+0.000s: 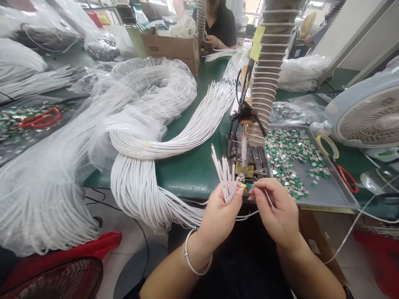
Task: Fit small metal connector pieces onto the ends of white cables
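At the edge of a green-topped workbench (187, 176), seen from the head-worn camera, the person's left hand (218, 220) is closed around a bunch of white cable ends (227, 178), its fingers curled and the tips fanning upward past the thumb. A silver bangle (187, 249) hangs on that wrist. The right hand (277, 211) sits just beside it, thumb and forefinger pressed together in a pinch on slim metal tweezers (268, 196). Their tips reach toward a tiny green circuit board (248, 186) right by the cable ends, though it is too small to tell whether they grip it. Behind the hands, a soldering iron (245, 149) stands in a wire holder beside a ribbed extraction hose (268, 70). To the right lies a metal tray (343, 199) heaped with small green-and-silver boards, with red-handled scissors (347, 178) and a white fan (370, 116) beyond it. Thick coils of white cable (137, 182) and plastic sheeting spread across the bench to the left. At the far end, a co-worker's hands (212, 41) rest near a cardboard box (168, 47).
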Tool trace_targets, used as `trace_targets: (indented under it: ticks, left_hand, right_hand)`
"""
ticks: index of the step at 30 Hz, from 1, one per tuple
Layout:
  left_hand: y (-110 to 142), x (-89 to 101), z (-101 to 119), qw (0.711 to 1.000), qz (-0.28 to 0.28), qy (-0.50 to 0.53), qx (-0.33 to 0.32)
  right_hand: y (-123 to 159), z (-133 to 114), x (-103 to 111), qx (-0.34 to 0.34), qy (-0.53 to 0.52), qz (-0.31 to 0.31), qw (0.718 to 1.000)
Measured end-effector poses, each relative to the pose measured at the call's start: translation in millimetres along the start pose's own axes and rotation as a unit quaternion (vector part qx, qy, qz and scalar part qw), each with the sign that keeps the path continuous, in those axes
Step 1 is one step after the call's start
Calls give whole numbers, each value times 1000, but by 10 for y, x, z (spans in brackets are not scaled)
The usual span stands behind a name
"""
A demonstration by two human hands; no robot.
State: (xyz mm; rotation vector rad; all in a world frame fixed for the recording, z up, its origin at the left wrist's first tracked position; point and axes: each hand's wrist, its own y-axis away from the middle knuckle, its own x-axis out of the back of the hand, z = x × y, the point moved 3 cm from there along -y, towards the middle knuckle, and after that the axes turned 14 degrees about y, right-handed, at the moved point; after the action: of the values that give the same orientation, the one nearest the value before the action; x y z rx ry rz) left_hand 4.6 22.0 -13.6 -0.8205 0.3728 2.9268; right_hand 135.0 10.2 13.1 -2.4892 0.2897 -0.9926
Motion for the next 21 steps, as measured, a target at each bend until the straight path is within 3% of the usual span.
trace_targets:
  ticks: [12, 21]
  left_hand:
    - [-10, -81, 160, 999, 49, -1, 0]
    - [-16, -59, 91, 999, 41, -14, 2]
  right_hand:
    - [-1, -27, -32, 40, 40, 0, 998]
    - [112, -4, -32, 119, 73, 79, 987]
